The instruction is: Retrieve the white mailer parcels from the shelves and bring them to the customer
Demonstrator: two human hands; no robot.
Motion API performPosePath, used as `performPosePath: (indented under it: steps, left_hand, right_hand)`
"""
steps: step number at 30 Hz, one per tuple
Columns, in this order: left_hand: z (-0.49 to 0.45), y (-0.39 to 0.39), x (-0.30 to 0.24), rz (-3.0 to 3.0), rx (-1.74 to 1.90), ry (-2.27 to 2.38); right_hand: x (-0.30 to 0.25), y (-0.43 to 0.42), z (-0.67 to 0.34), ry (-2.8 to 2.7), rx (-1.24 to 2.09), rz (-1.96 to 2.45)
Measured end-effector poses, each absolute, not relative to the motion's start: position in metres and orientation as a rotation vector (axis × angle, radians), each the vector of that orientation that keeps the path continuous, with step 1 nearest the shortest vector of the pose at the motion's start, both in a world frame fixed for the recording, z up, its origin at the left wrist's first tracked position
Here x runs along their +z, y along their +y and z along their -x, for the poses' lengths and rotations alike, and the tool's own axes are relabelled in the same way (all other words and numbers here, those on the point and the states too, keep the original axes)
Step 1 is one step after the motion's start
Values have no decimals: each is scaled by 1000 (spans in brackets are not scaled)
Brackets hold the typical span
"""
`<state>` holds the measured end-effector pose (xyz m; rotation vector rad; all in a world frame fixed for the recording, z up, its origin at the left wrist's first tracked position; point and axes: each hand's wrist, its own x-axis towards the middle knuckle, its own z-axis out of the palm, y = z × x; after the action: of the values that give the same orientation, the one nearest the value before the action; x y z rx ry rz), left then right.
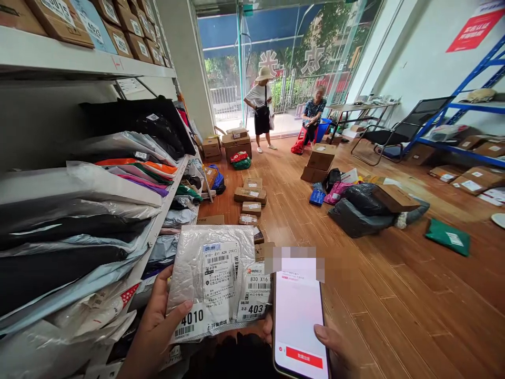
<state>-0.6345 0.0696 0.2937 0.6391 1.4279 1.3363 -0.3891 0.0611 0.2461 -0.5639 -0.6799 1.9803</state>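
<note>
The left hand (155, 323) grasps a silvery plastic parcel (213, 263) by its lower left corner, thumb pressed on the front beside a sticker reading 4010 and the fingers hidden behind; the parcel is held upright in the air, just off the front edge of the shelf (163, 210), with its printed label (219, 273) facing the camera; a second label (255, 295) marked 403 shows at its lower right corner, and I cannot tell whether it sits on the same parcel or on another behind it. The right hand (333, 350) is closed round a phone (295, 321), thumb lying along the phone's right edge; the phone stands upright just beside the parcel's right edge, its screen lit, with a red bar near the bottom.

On the shelf to the left lie stacked soft mailers (118, 173) in black, grey and bright colours; cardboard boxes (118, 37) line the board above. On the wooden floor (394, 295) a row of small cartons (250, 196) runs away from the shelf; black bags (355, 210) lie near the middle, and a green packet (447, 237) lies well apart towards the right edge. By the glass front at the far edge of the floor one person stands (261, 108) and another sits (313, 118); a black chair (402, 131) and a blue rack (465, 150) stand along the right wall.
</note>
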Motion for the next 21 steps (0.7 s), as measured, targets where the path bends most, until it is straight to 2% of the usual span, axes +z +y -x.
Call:
performPosePath:
  steps: [8,13,21]
  left_hand:
    - [639,66,301,-631,1361,1455]
    - [647,68,298,-699,1346,1547]
    - [658,74,295,-789,1321,1632]
  right_hand:
    - [251,63,401,-704,2001,497]
    - [264,58,406,-738,2019,626]
    - [249,59,424,-682,1906,595]
